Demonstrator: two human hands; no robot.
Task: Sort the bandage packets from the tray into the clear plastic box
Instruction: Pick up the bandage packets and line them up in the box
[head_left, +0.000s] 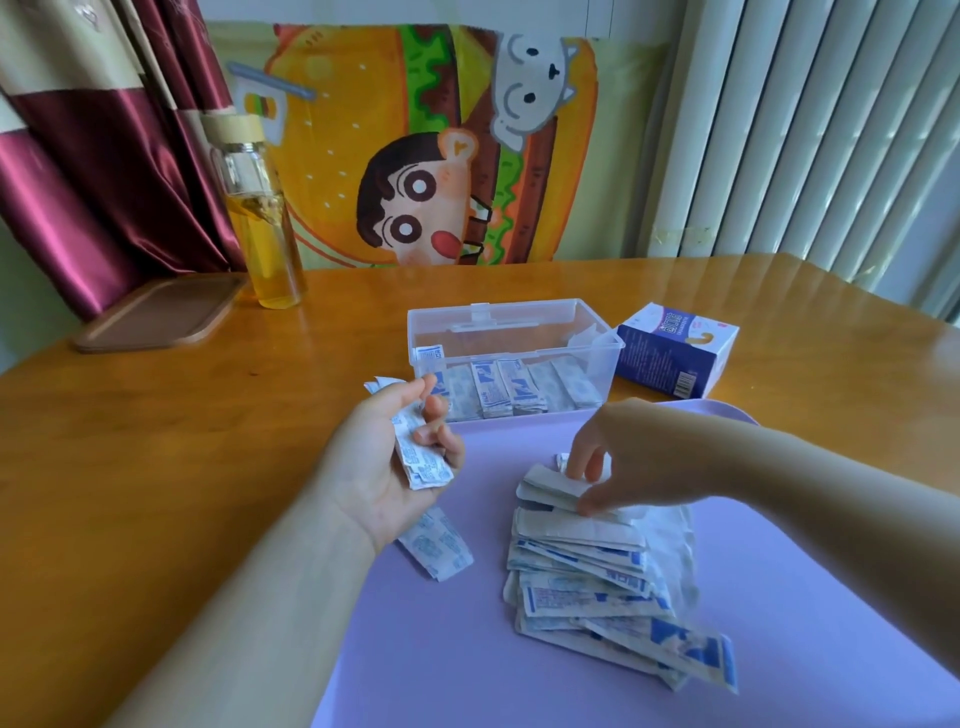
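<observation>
At the centre of the frame the left hand (384, 467) lies palm up, fingers curled round a small stack of bandage packets (415, 462). The right hand (623, 457), reaching in from the right edge, pinches the top packet (550, 486) of the pile (587, 577). The two hands are apart, each closed on its own load.

The pile lies fanned and uneven on the lilac tray (467, 649) in the lower half of the frame. One loose packet (441, 551) lies at the tray's left edge, below the left wrist. Just above the tray stands the clear plastic box (519, 303), open, with a row of sorted packets (511, 389) standing on edge inside it. A blue and white carton (675, 353) sits right of the box.

Risks from here:
- The packets are thin and slick, so the pinch may lift two at once or drag the layers beneath off the heap.
- The stack in the left palm is held only loosely. Tilting that hand toward the box could let packets slide onto the counter (208, 415).
- The loose packet at the tray's edge could be nudged off by the left forearm.
- Dropping a handful into the box carelessly could topple the upright row.
</observation>
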